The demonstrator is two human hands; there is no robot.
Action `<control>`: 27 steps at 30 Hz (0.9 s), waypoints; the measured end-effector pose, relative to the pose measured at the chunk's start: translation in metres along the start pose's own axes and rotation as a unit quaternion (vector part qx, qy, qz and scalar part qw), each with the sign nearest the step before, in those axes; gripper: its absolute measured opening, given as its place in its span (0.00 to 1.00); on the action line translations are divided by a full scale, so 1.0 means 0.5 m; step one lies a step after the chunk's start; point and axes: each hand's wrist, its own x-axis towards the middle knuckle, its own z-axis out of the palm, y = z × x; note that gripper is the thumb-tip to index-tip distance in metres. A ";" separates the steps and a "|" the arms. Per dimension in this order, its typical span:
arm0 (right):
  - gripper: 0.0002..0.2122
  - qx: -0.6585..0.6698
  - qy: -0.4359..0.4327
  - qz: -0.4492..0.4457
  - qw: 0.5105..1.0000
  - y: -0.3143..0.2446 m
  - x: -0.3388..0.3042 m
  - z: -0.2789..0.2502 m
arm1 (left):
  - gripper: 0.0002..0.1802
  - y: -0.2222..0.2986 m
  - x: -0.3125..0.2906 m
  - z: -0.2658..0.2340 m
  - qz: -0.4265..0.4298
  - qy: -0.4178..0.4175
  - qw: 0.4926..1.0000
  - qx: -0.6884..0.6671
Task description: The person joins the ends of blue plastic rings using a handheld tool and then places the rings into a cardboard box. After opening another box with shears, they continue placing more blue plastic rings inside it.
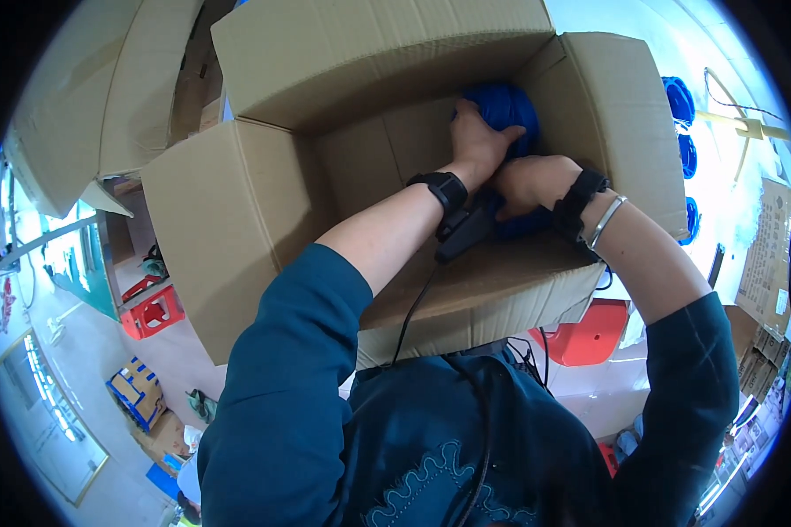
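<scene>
A large open cardboard box [268, 180] stands before me with its flaps spread. In its right end are a shiny blue rounded bundle [511, 104] and, nearer me, another blue surface [523, 227]; whether the two are one piece I cannot tell. My left hand [479, 142] grips the far bundle, its thumb lying across the blue surface. Close beside it, my right hand [536, 186] is curled at the nearer blue part, with most fingers hidden. A black device [468, 233] with a cord hangs by my left wrist.
Several blue round spools [678, 101] stand beyond the box's right flap. Red plastic stools are at the lower right [589, 335] and at the left [154, 312]. Another cardboard box [119, 79] rises at the far left. A black cord [410, 312] runs over the box's near edge.
</scene>
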 end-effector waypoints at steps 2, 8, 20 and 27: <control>0.25 0.001 0.000 0.002 1.000 -0.002 -0.007 -0.003 | 0.49 0.006 -0.002 0.006 -0.031 0.004 1.000 -0.007; 0.22 -0.018 0.036 0.004 0.999 0.008 -0.001 0.017 | 0.48 0.010 -0.014 0.021 0.001 -0.007 1.000 0.008; 0.22 -0.010 0.065 -0.047 0.997 0.035 0.041 0.048 | 0.43 -0.001 0.030 0.040 0.066 0.004 0.995 -0.074; 0.24 0.003 0.029 -0.017 0.999 0.029 0.014 0.017 | 0.44 0.005 0.030 0.038 0.066 -0.020 0.997 -0.018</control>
